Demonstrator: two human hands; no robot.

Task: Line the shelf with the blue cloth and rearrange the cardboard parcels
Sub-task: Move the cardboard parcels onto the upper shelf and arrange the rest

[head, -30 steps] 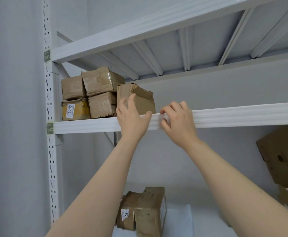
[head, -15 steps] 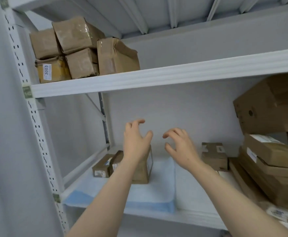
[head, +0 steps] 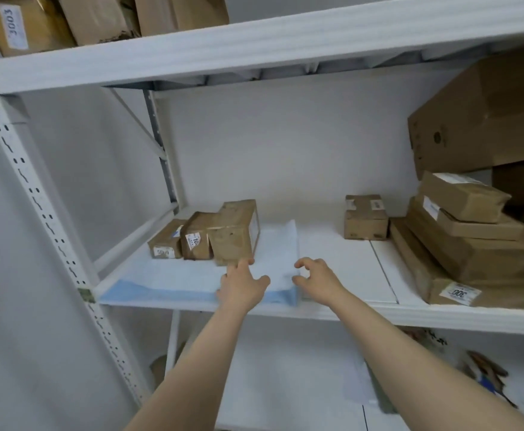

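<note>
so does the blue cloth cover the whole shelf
No, the blue cloth covers only the left part; the shelf beside it shows white.

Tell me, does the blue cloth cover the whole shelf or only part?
Only part: the blue cloth lies on the left side under three parcels; the shelf right of it is bare white.

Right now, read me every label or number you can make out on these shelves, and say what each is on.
"3003": white label on the top-shelf parcel.
"10", cut off: sticker on the taped parcel on the blue cloth.
"300", upside down: corner label on the bottom right box.
Remaining labels: too blurred.
</note>
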